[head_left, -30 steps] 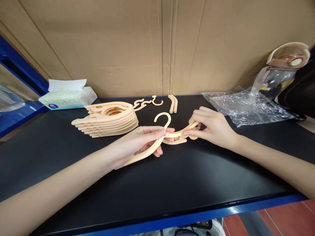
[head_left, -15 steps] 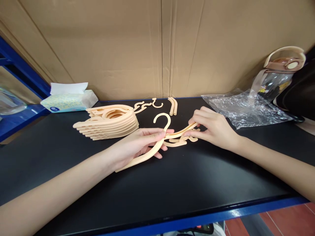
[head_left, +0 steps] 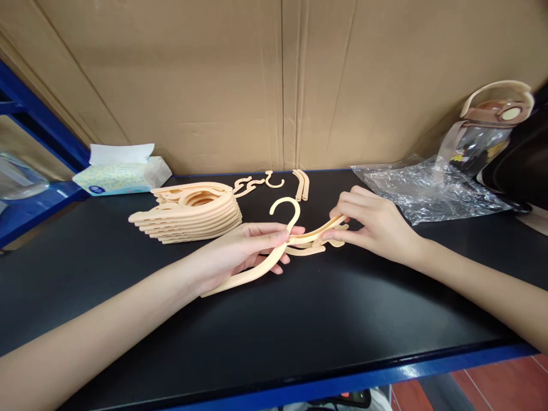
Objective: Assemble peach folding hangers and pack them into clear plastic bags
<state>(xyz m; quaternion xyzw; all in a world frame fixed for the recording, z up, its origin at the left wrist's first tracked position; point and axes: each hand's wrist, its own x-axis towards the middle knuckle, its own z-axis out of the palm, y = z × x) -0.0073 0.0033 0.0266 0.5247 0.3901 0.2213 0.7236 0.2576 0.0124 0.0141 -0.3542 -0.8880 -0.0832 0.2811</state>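
Observation:
A cream plastic clothes hanger (head_left: 261,268) is held between my hands above the black table, its hook pointing up. My left hand (head_left: 240,248) is closed around it near the base of the hook, thumb on the joint. My right hand (head_left: 370,225) pinches the far end of its right arm. Beneath that arm, loose hanger parts (head_left: 303,250) lie on the table, partly hidden by the hanger and my right fingers. To the left of the hook sits a stack of several cream hangers (head_left: 192,214).
Behind the hanger lie loose hooks (head_left: 274,180) and curved arm pieces (head_left: 302,185). A tissue pack (head_left: 122,174) is at the back left. Crumpled clear plastic (head_left: 428,191) and a drinking bottle (head_left: 486,134) are at the right. Cardboard (head_left: 192,80) stands behind the black table (head_left: 278,331).
Hardly anything differs. The camera view has shifted very slightly; both hands keep their grip on the hanger in nearly the same pose.

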